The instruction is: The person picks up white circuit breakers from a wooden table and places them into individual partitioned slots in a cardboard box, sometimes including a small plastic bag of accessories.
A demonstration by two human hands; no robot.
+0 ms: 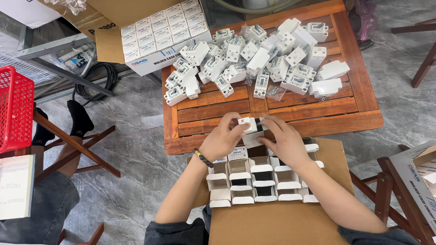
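The fingers (236, 128) of the left hand (222, 140) and those of the right hand (285, 141) are closed from both sides on one small white switch unit (249, 123), held just above the near edge of the worktop (272, 113) and right over the brown carton (277, 218) in the person's lap, so that it sits straight above the rows it would fit into; a dark patch shows on its right side under the right fingers, though what that is I cannot tell. The slatted wooden worktop is the largest thing here, and it carries a loose heap of white switch units (259, 59) across its far half, near enough to reach yet leaving the near slats for the hands. At its far left corner lies an open cardboard box (156, 34), tilted, packed tight with small white cartons (159, 29) in even rows, a white band with blue lettering along its side. The lap carton holds small white boxes with open flaps (254, 179), standing upright in rows with dark mouths up, ready to be filled from above. At the right edge another white box with blue print (418, 181) leans on a wooden frame. A red plastic basket (16, 109) stands at far left. Small clear bags of screws (275, 92) lie beside the heap.
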